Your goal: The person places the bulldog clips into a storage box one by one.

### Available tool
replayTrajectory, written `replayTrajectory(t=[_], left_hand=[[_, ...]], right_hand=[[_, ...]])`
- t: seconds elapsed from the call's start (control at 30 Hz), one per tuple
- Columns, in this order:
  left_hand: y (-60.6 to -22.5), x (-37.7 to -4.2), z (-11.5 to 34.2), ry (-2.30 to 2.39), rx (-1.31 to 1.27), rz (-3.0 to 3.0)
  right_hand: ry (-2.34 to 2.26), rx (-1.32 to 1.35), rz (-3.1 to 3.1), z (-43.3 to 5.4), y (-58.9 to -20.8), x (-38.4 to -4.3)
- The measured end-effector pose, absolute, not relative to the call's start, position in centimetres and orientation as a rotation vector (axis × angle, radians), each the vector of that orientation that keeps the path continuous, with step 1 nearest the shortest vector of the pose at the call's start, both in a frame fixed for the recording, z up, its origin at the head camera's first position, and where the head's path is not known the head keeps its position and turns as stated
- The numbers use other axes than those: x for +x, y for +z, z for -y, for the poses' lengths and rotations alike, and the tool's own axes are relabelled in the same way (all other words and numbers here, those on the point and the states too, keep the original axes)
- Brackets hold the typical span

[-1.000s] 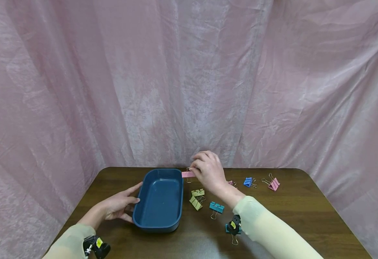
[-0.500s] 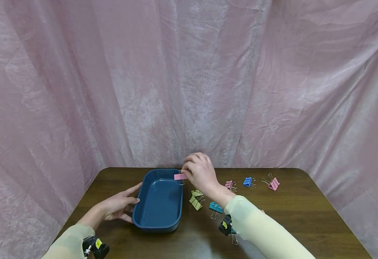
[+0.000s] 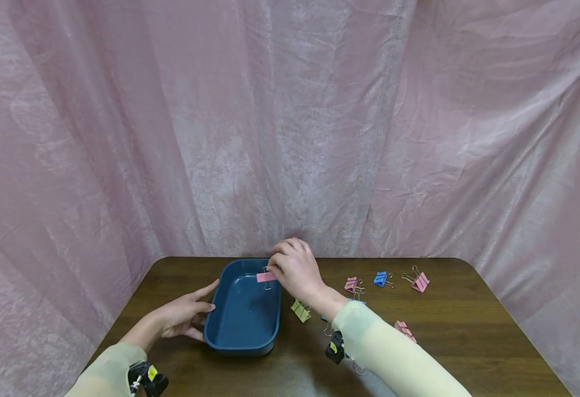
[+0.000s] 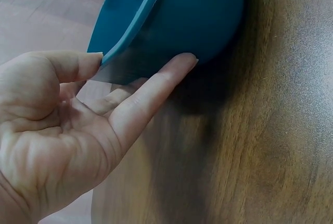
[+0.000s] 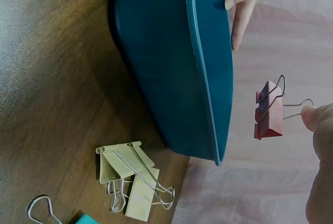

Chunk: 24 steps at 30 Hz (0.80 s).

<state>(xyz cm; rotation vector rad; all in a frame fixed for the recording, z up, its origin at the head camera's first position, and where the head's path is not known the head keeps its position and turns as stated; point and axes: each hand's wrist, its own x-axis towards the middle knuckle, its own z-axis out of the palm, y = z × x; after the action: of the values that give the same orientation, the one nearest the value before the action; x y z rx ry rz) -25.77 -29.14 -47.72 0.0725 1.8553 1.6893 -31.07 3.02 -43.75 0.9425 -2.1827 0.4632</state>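
Pale yellow sleeves [image 3: 399,358], greener near the cuffs [image 3: 348,315].
Beyond the cuffs, the left hand [image 3: 183,315] and right hand [image 3: 297,271] are bare; just below the cuffs sit compact black wrist units [image 3: 154,384], each bearing a yellow label [image 3: 151,373], the left with a silvery fitting [image 3: 134,384].

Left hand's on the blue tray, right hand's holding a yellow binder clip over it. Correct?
Not the colour: the binder clip in the right hand is pink, as the head view shows. The left hand is on the blue tray, and the clip is held over it, as you said.
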Motion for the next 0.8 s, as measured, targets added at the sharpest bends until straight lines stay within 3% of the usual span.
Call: replayTrajectory(t=[0.8], left_hand=[[-47.5, -25.7, 28.9, 1.689, 0.050, -1.870]], right_hand=[[0.335, 0.919, 2.314, -0.9, -45.1, -30.6]])
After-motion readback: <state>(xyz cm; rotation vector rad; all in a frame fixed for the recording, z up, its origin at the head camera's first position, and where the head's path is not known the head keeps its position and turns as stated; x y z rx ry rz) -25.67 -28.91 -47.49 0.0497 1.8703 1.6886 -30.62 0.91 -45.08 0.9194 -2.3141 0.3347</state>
